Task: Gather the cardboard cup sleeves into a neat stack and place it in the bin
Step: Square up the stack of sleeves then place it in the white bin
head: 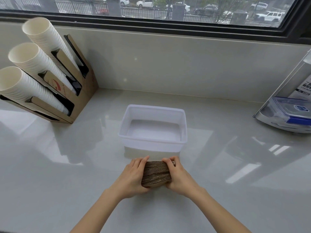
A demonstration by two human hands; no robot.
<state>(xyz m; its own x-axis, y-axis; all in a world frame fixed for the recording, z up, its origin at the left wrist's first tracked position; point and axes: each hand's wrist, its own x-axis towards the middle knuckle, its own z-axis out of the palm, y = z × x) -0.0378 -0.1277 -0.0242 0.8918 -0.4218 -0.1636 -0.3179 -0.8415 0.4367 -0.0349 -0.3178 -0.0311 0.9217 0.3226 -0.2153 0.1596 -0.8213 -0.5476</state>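
A stack of brown corrugated cardboard cup sleeves [156, 174] is pressed together between both my hands, just above or on the pale counter. My left hand [133, 177] clasps its left side and my right hand [178, 177] clasps its right side, fingers curled over the top edges. Directly behind the stack stands a translucent white plastic bin [152, 141], rectangular, with nothing inside. The stack's underside is hidden.
A cardboard holder [79, 105] with three slanted columns of white paper cups [32, 64] stands at the back left. A machine with a blue-lidded clear container [289, 113] sits at the right edge. A window sill and wall run behind the glossy counter [67, 165].
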